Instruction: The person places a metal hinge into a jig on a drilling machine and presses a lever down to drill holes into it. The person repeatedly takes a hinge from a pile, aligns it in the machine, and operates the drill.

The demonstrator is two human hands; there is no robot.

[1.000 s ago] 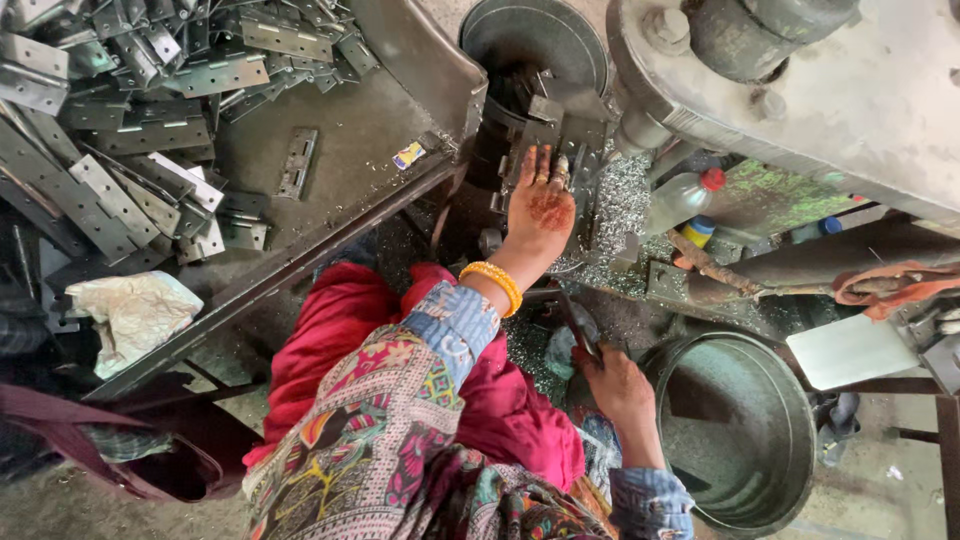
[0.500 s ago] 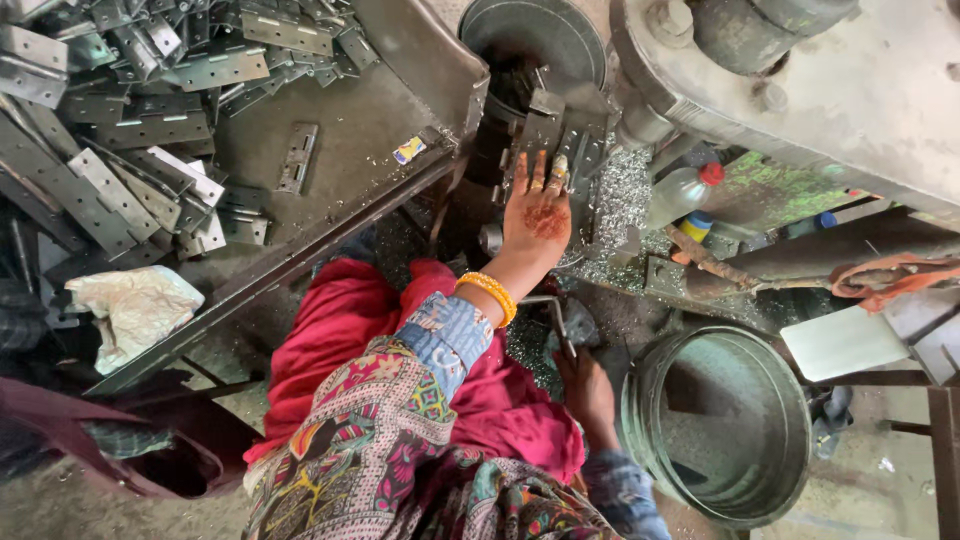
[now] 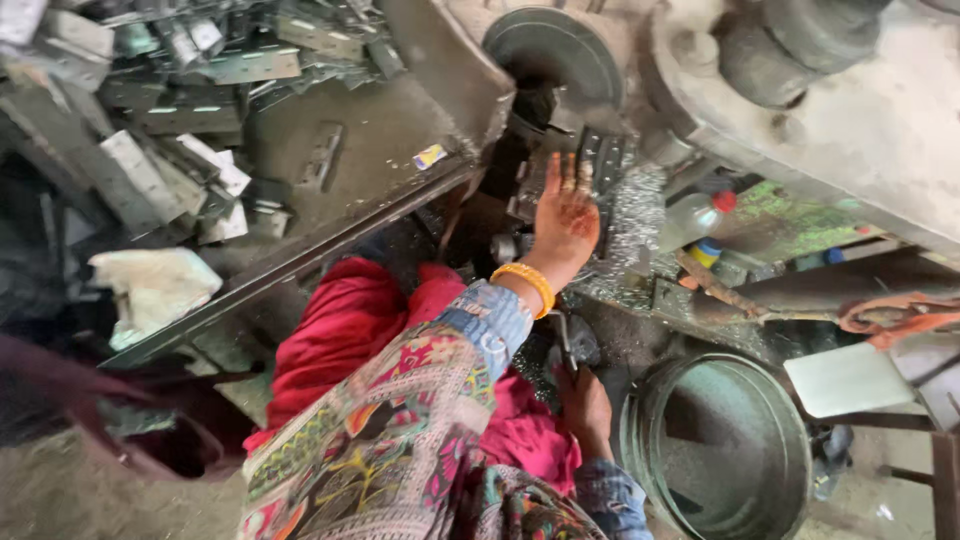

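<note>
Near: right hand (image 3: 585, 408) low beside round metal tub (image 3: 715, 450), closed around thin metal lever (image 3: 563, 340). Farther: left hand (image 3: 565, 215), fingers spread wide, palm flat on perforated plate (image 3: 600, 165) at press (image 3: 560, 60). Step, judged: positioning plate under press; next calls for clearing fingers. Small yellow-blue sticker (image 3: 430, 156) on tabletop (image 3: 380, 130) left of press. Red-capped bottle (image 3: 695, 215) right of press.

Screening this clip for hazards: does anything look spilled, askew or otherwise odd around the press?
Yes. Shiny metal shavings are spilled beside the left hand, which rests bare on a metal plate at the machine. A plastic bottle lies tilted among the scraps. Metal brackets are heaped loosely on the table.
</note>
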